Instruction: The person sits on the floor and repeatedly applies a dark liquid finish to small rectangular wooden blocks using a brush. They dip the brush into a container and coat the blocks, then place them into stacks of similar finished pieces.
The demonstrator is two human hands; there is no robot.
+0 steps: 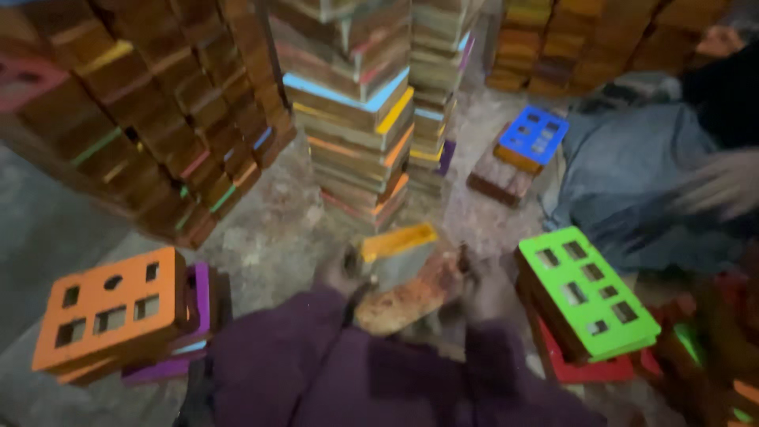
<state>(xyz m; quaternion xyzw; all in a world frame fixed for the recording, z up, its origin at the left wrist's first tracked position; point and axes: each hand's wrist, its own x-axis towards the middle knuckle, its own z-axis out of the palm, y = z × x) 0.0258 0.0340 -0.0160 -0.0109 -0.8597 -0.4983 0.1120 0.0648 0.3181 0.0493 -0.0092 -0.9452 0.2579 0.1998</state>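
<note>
Both hands, left hand [338, 273] and right hand [478, 289], gripped a yellow-edged wooden block [403, 273] between them, near the green board [587, 289]

The scene is being viewed from head height, steeply downward and close, over the floor [269, 237] toward stacked blocks [356, 119].

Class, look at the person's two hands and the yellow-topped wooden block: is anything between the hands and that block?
Nothing visible. The left hand and the right hand are already at either side of the yellow-topped block, low in the middle of the blurred view; the exact grip is unclear.
</note>
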